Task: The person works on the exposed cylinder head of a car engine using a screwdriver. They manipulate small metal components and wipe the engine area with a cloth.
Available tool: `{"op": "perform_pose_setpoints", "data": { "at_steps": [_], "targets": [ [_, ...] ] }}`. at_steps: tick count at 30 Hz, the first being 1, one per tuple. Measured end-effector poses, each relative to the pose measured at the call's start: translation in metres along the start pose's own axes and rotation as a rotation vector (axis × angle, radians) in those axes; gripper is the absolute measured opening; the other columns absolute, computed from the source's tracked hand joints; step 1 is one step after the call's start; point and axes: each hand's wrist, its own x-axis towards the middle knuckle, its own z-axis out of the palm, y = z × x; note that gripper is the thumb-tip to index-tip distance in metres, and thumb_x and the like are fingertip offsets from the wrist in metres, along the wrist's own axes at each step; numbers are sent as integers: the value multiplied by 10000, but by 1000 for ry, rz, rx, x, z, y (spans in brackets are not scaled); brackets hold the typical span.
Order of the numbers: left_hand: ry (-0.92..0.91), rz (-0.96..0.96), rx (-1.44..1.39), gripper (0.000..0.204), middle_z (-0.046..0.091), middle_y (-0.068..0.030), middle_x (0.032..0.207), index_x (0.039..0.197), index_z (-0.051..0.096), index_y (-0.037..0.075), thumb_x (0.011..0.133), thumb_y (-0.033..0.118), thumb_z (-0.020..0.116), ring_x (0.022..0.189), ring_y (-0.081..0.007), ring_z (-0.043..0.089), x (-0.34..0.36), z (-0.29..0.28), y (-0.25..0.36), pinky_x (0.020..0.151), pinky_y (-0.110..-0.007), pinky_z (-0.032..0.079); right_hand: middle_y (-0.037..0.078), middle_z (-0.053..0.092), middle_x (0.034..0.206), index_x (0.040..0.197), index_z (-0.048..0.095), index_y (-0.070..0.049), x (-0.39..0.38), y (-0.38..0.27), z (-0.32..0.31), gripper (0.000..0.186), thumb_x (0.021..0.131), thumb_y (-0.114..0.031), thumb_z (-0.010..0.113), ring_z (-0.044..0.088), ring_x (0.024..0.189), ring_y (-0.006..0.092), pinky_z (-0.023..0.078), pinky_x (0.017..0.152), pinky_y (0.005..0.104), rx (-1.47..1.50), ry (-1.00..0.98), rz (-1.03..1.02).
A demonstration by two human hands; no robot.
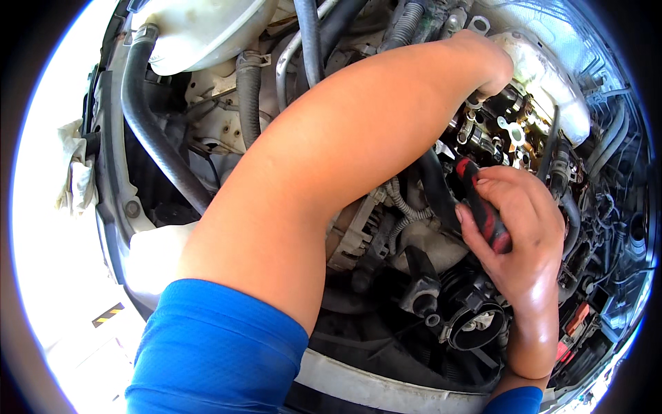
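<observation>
My left arm stretches across the engine bay to my left hand [491, 63], beside the exposed top of the engine [512, 131] and a silver metal cover [560, 96]. Its fingers curl down out of sight, so what they hold, if anything, is hidden. My right hand [520, 228] is wrapped round a red and black tool handle [470, 178] lower down, just below the exposed engine parts. The tool’s tip cannot be made out.
A translucent white reservoir [196, 27] and thick hoses [165, 152] are at left, a pale cloth [76, 165] on the outer edge. An open black round intake [476, 324] is below. The front crossmember [386, 383] runs along the bottom, with wiring at right.
</observation>
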Motion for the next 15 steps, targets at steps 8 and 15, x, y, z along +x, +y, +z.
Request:
{"op": "perform_pose_setpoints", "data": {
  "at_steps": [8,15],
  "targets": [
    [16,-39,-15,337,738,-121,1079,1041,773,75,740,222,808,980,-301,702,-1,-2,3,793,-453,550,103,637,940,871,609,-58,0,-5,11,269,683,-44,801,637,698,305,522,592,380,19,-9,-3],
    [33,-25,-16,320,741,-121,1056,1029,778,79,737,210,798,968,-300,704,-7,-2,2,764,-459,553,107,640,940,894,603,-53,2,1,7,269,706,-33,794,642,695,317,530,593,377,92,0,19]
  ]
}}
